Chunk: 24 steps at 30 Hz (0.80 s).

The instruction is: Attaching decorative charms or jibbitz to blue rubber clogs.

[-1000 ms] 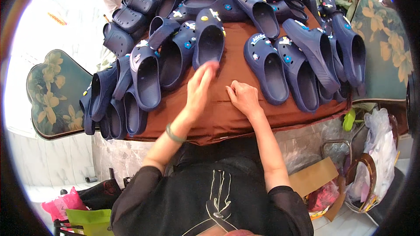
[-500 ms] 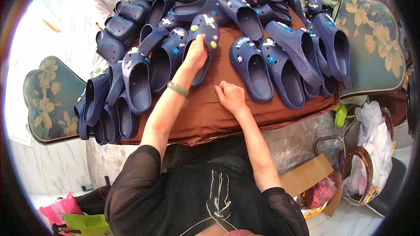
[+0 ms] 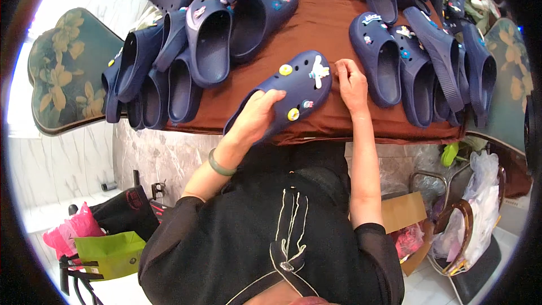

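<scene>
A navy clog [image 3: 293,93] with small coloured charms on its toe lies near the front edge of a table covered in brown cloth [image 3: 327,28]. My left hand [image 3: 257,116] grips the clog's heel end. My right hand [image 3: 351,82] rests on the cloth right beside the clog's toe, fingers curled, touching or nearly touching its edge. A green bangle [image 3: 219,165] circles my left wrist.
Several more navy clogs lie in rows: a group at the left [image 3: 169,62] hanging over the table edge, another at the right [image 3: 418,62]. Floral chair backs stand left [image 3: 68,68] and right [image 3: 508,73]. Bags [image 3: 101,243] and a cardboard box [image 3: 403,212] sit on the floor.
My left hand reached into the row of clogs, took one and pulled it to the front edge. My right hand stayed on the cloth, now beside that clog.
</scene>
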Motion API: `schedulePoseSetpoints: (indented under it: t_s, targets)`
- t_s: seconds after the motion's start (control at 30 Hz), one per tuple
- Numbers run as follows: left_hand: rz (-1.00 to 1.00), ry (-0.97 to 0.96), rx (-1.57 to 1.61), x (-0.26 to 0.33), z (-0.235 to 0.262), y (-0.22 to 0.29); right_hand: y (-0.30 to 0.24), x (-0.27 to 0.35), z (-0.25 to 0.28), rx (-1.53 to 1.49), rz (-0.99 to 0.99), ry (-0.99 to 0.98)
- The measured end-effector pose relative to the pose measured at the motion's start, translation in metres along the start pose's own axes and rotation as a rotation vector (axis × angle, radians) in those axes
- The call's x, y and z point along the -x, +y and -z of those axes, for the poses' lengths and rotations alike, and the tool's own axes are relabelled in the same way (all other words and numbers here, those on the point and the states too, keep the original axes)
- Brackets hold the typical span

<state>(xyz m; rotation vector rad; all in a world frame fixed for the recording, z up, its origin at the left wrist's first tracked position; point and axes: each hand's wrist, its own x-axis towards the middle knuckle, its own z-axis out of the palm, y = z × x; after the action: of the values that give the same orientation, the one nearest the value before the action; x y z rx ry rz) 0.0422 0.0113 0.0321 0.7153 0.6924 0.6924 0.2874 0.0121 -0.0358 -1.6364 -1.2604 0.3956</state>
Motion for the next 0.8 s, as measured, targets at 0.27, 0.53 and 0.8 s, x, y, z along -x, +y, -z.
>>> schedulePoseSetpoints:
  t_s: [0.27, 0.53, 0.8]
  targets:
    - [-0.125, 0.030, -0.005, -0.009, -0.005, -0.017, -0.026, 0.004, -0.004, -0.389, 0.044, -0.332]
    - [-0.118, 0.062, -0.039, -0.008, -0.001, -0.027, -0.063, 0.007, -0.017, -0.070, -0.071, -0.349]
    - [-0.119, 0.050, 0.005, -0.008, -0.001, -0.027, -0.064, 0.010, -0.025, 0.559, 0.297, -0.154]
